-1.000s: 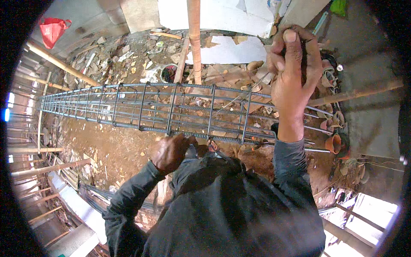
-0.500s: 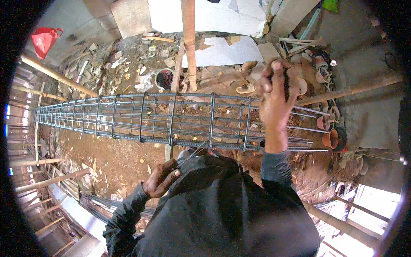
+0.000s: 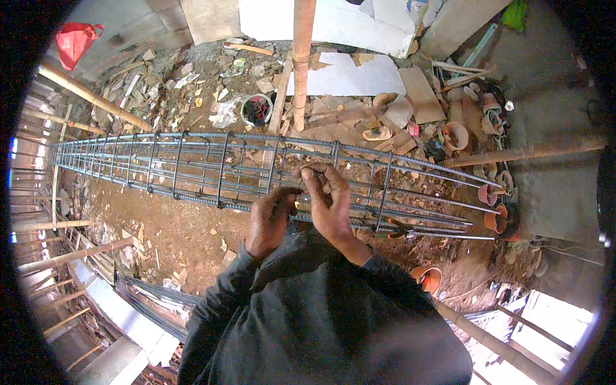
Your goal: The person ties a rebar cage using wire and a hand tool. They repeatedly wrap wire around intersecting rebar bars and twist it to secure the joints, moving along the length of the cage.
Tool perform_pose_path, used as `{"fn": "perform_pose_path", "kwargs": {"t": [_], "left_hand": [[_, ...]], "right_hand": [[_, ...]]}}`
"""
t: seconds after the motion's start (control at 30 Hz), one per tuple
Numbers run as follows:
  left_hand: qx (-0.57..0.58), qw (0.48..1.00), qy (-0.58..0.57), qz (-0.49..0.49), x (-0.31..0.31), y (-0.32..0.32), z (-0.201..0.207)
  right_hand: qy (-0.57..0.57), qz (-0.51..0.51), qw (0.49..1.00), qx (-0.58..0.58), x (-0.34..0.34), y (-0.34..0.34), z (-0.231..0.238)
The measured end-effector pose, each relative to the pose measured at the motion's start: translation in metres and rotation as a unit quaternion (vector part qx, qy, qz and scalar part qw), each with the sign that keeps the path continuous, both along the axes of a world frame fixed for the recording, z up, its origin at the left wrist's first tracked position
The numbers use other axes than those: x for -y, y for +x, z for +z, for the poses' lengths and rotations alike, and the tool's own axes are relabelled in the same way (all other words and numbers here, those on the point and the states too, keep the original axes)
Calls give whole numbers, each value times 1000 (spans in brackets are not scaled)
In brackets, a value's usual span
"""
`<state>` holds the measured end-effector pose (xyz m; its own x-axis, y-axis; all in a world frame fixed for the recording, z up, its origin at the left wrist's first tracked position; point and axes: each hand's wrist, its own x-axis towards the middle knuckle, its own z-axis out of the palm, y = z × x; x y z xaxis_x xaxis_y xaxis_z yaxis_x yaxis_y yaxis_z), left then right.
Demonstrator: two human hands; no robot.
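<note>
Black fabric covers the torso and both forearms at the lower edge. The left hand is at the near side of the cage, its fingers curled; their grip is partly hidden, so what they hold, if anything, cannot be told. Just beside it, the right hand has its thumb and forefinger pinched narrow; whether a wire lies between them cannot be told. Both hands overlap the rebar cage, whose long ribbed bars and square stirrups cross the view from left to right. Contact between hands and steel is unclear. Right of the hands, a dark hand tool with orange parts is at the cage's near edge. Beyond the free bar ends at right is an orange pot. Past the cage's far side are a bucket with dark reddish contents and a bamboo pole. Farther out lie a white sheet and, at upper left, a red bag.
</note>
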<state>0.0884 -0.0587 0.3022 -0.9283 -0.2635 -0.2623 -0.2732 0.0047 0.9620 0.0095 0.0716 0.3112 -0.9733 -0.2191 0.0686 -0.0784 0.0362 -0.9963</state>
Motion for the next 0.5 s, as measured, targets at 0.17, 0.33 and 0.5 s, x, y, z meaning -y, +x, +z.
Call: {"fn": "perform_pose_path", "kwargs": {"t": [0.17,0.33,0.5], "left_hand": [[13,995,95,5,-19,17,-33],[49,992,111,-19,-15,14,-84],[74,985,-49,-150,-7,-4,-92]], "right_hand": [[131,43,990,-18,-27,-11,-16],[252,87,964,6,-62,-16,-20],[223,55,971,60,-85,-29,-6]]}}
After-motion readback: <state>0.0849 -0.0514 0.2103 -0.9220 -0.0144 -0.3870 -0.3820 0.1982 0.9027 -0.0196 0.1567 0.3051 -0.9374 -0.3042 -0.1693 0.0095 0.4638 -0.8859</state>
